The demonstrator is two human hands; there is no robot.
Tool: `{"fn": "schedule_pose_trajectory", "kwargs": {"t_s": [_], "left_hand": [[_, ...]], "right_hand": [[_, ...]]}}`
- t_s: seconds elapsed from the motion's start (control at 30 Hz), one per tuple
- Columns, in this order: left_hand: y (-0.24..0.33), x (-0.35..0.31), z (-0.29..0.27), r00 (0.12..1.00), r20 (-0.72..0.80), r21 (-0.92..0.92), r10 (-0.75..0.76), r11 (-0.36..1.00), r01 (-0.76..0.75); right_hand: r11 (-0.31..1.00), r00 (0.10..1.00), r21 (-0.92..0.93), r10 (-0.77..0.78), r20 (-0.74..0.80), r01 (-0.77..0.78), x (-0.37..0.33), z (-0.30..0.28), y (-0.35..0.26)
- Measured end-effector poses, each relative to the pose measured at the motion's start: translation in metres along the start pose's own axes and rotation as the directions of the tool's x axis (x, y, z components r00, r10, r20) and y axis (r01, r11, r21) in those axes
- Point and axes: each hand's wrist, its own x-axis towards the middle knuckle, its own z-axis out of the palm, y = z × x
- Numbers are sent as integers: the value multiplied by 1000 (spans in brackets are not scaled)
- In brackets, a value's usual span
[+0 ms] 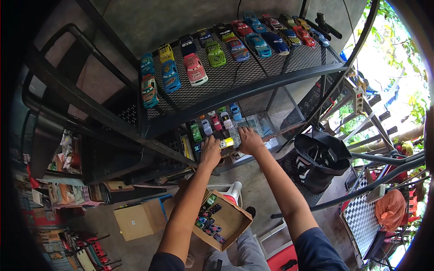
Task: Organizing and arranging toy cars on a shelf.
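Note:
On the lower mesh shelf (257, 121), my left hand (210, 152) is at the front edge, fingers bent. A yellow-and-white toy car (226, 143) sticks out at its thumb side and appears pinched there; the fingertips are partly hidden. My right hand (250, 141) rests on the same edge, fingers stretched forward and holding nothing visible. Behind the hands stand small toy cars, among them a green car (195, 132), a pale lilac car (206, 127), a white car (226, 120) and a blue car (235, 111). An open cardboard box (237, 216) with several toy cars sits at my lap.
Rows of larger toy cars, including a pink car (195, 70), fill the upper shelf, whose black metal front bar (244, 94) crosses above my hands. A black bag (318, 158) stands at right. Cardboard (140, 220) lies on the floor left, near a red-and-white stool (281, 259).

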Motion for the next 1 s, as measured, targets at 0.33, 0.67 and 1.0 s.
{"fn": "schedule_pose_trajectory", "kwargs": {"t_s": [0.33,0.67,1.0], "left_hand": [[-8,20,7,998,-13,59,-69,996,69],[-8,27,11,998,15,68,-63,996,62],[-9,29,14,997,63,98,-52,994,46]], "right_hand": [[992,999,122,37,-23,-34,-14,14,-3],[993,993,93,64,104,-74,-15,12,0],[996,981,12,87,174,-90,-16,11,2]]}}
